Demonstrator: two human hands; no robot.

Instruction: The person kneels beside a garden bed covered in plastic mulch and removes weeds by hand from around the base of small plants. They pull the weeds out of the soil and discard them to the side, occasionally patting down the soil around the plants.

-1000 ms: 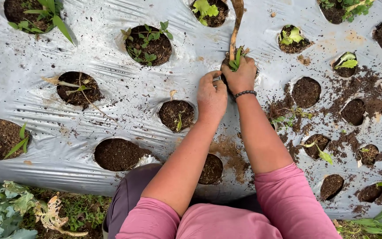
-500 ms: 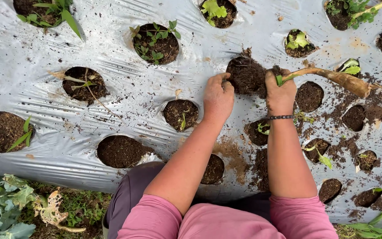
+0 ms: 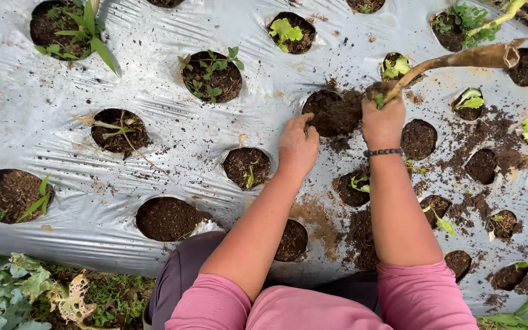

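Hands at a dirt hole in the plastic sheet

Our left hand lies spread at the edge of the hole. Our right hand is closed tight around a stick. Its fingers are hidden, and a tiny green sprout is hard to see.

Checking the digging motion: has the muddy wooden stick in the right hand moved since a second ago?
Yes. The muddy wooden stick swung from pointing up-frame to slanting right, over the silver plastic mulch sheet, gripped by the right hand.
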